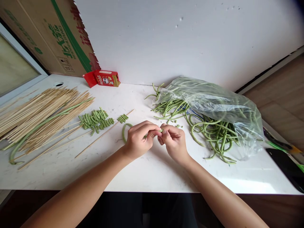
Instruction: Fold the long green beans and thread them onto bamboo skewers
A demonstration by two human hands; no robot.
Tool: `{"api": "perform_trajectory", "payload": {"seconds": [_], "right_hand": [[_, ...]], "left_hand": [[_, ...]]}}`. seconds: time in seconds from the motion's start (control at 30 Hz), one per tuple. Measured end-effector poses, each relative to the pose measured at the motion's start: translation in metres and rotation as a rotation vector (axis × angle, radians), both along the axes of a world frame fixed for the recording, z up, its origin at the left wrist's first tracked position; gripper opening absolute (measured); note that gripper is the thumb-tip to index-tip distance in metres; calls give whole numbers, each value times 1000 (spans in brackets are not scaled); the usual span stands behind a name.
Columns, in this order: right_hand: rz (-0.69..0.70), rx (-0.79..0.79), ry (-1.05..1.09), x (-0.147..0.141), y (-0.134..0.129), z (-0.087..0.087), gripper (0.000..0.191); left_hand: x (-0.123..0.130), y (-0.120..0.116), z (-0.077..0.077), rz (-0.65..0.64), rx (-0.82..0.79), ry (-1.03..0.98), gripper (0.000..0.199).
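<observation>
My left hand (pixel 142 139) and my right hand (pixel 174 141) meet above the white table, fingertips pinching a green bean (pixel 161 130) between them. A curved length of bean (pixel 124 132) shows beside my left hand. Farther left, a skewer (pixel 102 136) lies slanted with short bean pieces (pixel 123 118) threaded near its upper end. Several more threaded pieces (pixel 96 119) are grouped on skewers beside it. Small bean bits (pixel 178 126) lie just beyond my right hand.
A pile of bare skewers (pixel 47 107) with a long bean across it covers the left. Loose long beans (pixel 222 136) and a clear plastic bag (pixel 209 95) of beans fill the right. A red box (pixel 106 78) stands behind; a black phone (pixel 285 167) lies at the right edge.
</observation>
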State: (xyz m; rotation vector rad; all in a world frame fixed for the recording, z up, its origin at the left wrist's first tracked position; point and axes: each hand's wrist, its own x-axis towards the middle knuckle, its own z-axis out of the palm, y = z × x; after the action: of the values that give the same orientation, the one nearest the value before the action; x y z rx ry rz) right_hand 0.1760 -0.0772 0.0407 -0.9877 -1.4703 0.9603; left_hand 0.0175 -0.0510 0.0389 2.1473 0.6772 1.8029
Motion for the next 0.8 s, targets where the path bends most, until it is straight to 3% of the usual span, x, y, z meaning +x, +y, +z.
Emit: {"api": "perform_trajectory", "payload": {"seconds": [0.27, 0.53, 0.8], "right_hand": [[81, -114, 183, -1, 1, -5, 40], [-65, -46, 132, -5, 0, -5, 39], [-71, -84, 153, -8, -2, 0, 38]], "left_hand": [[1, 0, -1, -23, -20, -35, 12], [3, 0, -6, -7, -106, -53, 9], [2, 0, -3, 11, -38, -25, 11]]}}
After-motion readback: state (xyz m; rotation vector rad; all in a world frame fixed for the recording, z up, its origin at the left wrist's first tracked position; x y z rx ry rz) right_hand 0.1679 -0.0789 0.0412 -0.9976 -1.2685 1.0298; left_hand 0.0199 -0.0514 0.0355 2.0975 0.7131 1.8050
